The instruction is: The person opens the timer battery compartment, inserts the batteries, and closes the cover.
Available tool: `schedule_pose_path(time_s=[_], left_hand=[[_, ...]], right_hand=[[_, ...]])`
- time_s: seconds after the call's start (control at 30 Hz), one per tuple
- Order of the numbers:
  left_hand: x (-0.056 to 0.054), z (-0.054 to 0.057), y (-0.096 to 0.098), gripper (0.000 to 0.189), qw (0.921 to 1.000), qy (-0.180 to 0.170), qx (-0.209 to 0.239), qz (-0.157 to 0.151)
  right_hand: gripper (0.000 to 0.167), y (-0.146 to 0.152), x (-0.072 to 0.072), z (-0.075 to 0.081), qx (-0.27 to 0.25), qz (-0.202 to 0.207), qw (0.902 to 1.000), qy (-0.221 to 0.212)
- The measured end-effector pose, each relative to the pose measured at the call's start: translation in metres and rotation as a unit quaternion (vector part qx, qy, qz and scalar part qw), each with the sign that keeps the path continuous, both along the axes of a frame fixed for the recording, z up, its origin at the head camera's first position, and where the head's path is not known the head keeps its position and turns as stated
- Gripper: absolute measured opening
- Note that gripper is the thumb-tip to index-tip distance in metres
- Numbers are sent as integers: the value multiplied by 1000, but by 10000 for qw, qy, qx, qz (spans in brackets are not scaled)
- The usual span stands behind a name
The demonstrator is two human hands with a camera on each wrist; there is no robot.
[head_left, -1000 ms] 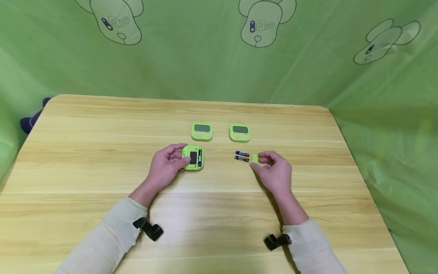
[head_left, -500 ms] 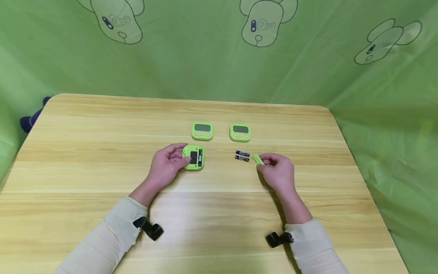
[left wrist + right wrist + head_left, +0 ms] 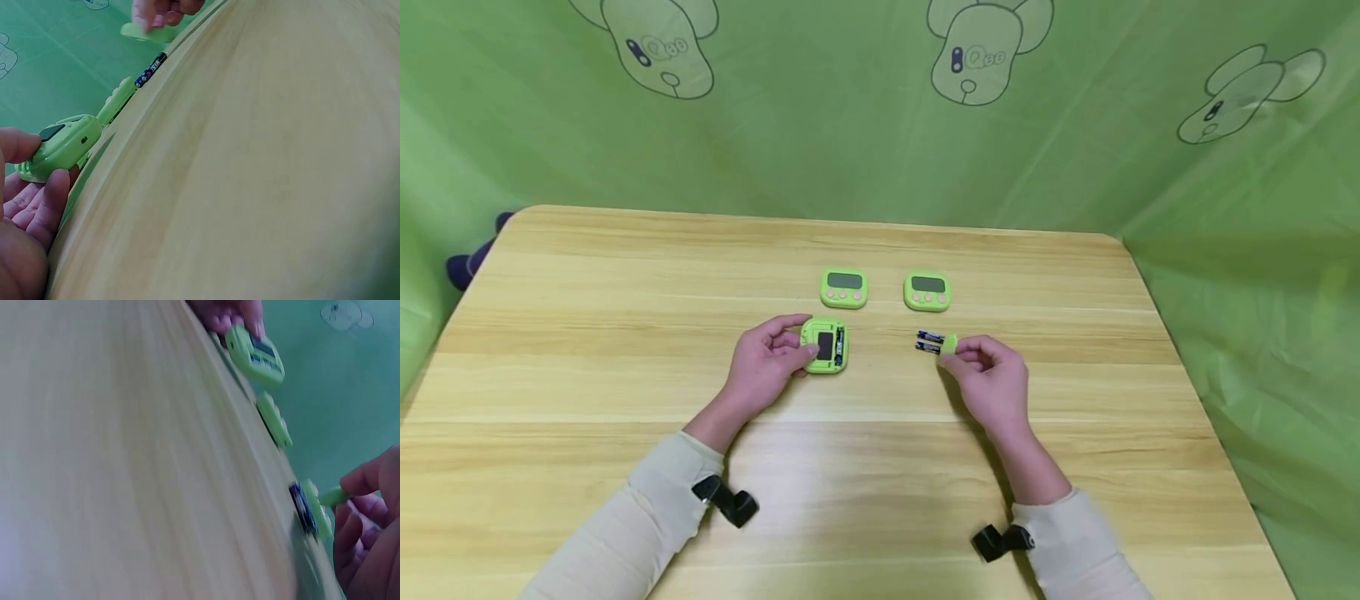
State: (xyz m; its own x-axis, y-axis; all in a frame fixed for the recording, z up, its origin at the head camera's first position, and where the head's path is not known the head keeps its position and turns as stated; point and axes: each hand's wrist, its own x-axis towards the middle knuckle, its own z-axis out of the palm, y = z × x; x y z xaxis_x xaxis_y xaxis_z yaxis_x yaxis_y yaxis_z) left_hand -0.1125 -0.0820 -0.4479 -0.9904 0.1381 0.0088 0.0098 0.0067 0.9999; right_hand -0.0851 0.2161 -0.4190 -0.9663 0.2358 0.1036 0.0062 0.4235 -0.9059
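Note:
My left hand (image 3: 760, 362) grips a green digital timer (image 3: 827, 343), back side up, its thumb lying across the back. The timer's battery compartment is uncovered, and a dark blue battery (image 3: 838, 345) lies in it along the right side. Between thumb and fingers, my right hand (image 3: 996, 383) pinches a small green battery cover (image 3: 950, 343). In the head view the cover overlaps the right ends of two loose batteries (image 3: 928, 347) lying side by side on the table. The left wrist view shows the cover (image 3: 140, 32) held above table height.
Two more green timers with pink buttons lie face up farther back, one on the left (image 3: 844, 287) and one on the right (image 3: 927, 291). The wooden table (image 3: 850, 500) ends at a green curtain (image 3: 820, 150) behind and at the right.
My right hand first tilts the battery cover and shifts slightly right, then moves left so the cover overlaps the loose batteries. The left hand and its timer stay in place.

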Motion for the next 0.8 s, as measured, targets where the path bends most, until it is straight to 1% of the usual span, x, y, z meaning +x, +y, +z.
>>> schedule_pose_path(time_s=[0.07, 0.13, 0.3, 0.4, 0.5, 0.7, 0.8], left_hand=[[0, 0, 0, 44, 10000, 3, 5, 1], [0, 0, 0, 44, 10000, -14, 7, 2], [1, 0, 0, 44, 10000, -57, 37, 4], [1, -1, 0, 44, 9999, -67, 74, -7], [1, -1, 0, 45, 9999, -67, 92, -29], [1, -1, -1, 45, 10000, -42, 54, -31], [1, -1, -1, 45, 10000, -43, 51, -58]], right_hand=[[12, -9, 1, 1, -463, 184, 9988, 5], [13, -18, 0, 1, -869, 373, 9955, -97], [14, -40, -4, -2, -1470, 781, 9846, -538], [14, -52, -8, -6, -1689, 1023, 9777, -719], [13, -62, -12, -10, -1832, 1261, 9718, -789], [15, -79, -19, -13, -1961, 1756, 9621, -706], [16, -85, -21, -13, -2024, 1898, 9585, -656]])
